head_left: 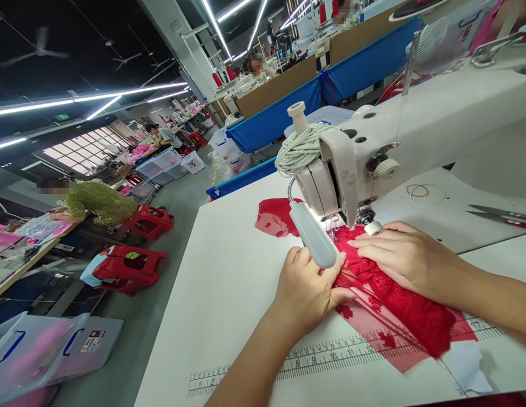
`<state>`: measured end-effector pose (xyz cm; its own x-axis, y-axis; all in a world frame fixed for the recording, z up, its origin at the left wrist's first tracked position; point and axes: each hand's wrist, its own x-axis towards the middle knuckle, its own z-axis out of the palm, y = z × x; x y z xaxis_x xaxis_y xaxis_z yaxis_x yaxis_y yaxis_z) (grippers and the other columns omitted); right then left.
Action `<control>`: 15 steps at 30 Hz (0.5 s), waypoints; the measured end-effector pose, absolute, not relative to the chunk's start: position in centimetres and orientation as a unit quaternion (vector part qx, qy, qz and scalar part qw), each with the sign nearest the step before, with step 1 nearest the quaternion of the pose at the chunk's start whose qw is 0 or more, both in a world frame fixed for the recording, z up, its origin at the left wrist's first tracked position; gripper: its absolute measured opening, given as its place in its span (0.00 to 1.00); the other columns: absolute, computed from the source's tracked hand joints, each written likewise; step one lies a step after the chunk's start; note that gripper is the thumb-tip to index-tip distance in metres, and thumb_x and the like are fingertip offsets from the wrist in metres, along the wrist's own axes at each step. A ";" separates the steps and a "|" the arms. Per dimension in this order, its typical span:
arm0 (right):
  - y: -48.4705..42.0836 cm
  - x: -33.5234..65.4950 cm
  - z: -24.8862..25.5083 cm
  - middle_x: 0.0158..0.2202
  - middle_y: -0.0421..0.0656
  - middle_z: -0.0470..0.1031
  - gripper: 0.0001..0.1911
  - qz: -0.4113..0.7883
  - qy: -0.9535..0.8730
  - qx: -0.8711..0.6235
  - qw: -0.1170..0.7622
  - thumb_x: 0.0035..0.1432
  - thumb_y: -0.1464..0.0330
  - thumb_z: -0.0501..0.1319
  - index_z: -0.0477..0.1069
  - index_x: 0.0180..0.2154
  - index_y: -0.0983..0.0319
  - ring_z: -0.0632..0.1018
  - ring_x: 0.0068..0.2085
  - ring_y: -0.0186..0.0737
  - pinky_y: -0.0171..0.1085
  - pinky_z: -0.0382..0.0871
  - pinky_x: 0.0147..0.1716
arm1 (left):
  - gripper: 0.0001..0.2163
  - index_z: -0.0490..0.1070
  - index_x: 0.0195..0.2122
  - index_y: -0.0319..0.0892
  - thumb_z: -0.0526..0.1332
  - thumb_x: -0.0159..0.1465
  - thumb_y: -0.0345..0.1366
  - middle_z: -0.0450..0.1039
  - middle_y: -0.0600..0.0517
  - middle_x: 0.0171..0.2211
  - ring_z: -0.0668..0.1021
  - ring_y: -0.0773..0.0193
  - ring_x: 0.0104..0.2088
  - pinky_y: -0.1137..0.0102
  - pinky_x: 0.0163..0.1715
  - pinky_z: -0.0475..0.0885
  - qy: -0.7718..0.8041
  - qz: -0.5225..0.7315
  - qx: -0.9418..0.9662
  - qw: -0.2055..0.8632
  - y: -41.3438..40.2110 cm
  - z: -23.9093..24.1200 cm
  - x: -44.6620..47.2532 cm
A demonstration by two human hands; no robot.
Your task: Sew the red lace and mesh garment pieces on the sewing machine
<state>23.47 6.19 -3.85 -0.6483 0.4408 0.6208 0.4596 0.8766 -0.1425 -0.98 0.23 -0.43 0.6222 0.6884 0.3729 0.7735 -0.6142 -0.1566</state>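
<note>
A white sewing machine [440, 107] stands over the white table, its needle area lit. Red lace fabric [394, 288], with sheer parts and flower motifs, runs under the presser foot [333, 229] and lies bunched toward the table's front. My left hand [307, 288] pinches the fabric's left edge between thumb and fingers, just below a grey lamp head [314, 234]. On the fabric's right side rests my right hand [409, 257], fingers stretched out flat toward the needle; its thumb is hidden. Another sheer red piece [276, 217] lies behind the lamp head.
Scissors [502, 216] lie right of the machine head. A printed ruler [317, 362] crosses the table front; a white scrap [468, 367] lies at its right. Pale cord [303, 148] hangs on the machine. Red stools [127, 265], plastic bins [76, 345] and co-workers are to the left.
</note>
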 end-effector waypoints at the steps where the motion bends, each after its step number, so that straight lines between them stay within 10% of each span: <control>1: 6.3 23.4 -3.9 0.47 0.44 0.83 0.21 -0.014 -0.908 -0.250 0.337 0.63 0.80 0.49 0.77 0.44 0.58 0.82 0.47 0.44 0.47 0.72 0.48 | 0.28 0.73 0.61 0.44 0.48 0.73 0.57 0.77 0.41 0.53 0.77 0.51 0.46 0.59 0.46 0.72 -0.414 -0.133 -0.887 0.152 0.3 -0.4 -1.0; 10: 6.3 23.0 -2.7 0.46 0.46 0.83 0.20 -0.027 -0.911 -0.237 0.336 0.65 0.79 0.49 0.77 0.44 0.61 0.82 0.43 0.43 0.46 0.74 0.46 | 0.31 0.76 0.54 0.39 0.43 0.74 0.57 0.77 0.39 0.50 0.76 0.49 0.49 0.52 0.54 0.70 -0.384 -0.173 -0.896 0.139 1.1 0.0 -0.9; 15: 6.0 23.1 -2.7 0.49 0.47 0.82 0.22 -0.027 -0.908 -0.233 0.348 0.62 0.81 0.48 0.76 0.49 0.62 0.81 0.47 0.43 0.45 0.73 0.48 | 0.22 0.75 0.40 0.36 0.45 0.77 0.43 0.74 0.45 0.33 0.75 0.58 0.34 0.63 0.38 0.74 -0.336 -0.191 -0.918 0.086 1.1 0.1 -0.2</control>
<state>23.12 6.04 -2.67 -0.6496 0.4034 0.6444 0.4413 0.8903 -0.1125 -0.20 1.09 0.07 0.7018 0.5833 0.4089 0.6493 -0.7599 -0.0304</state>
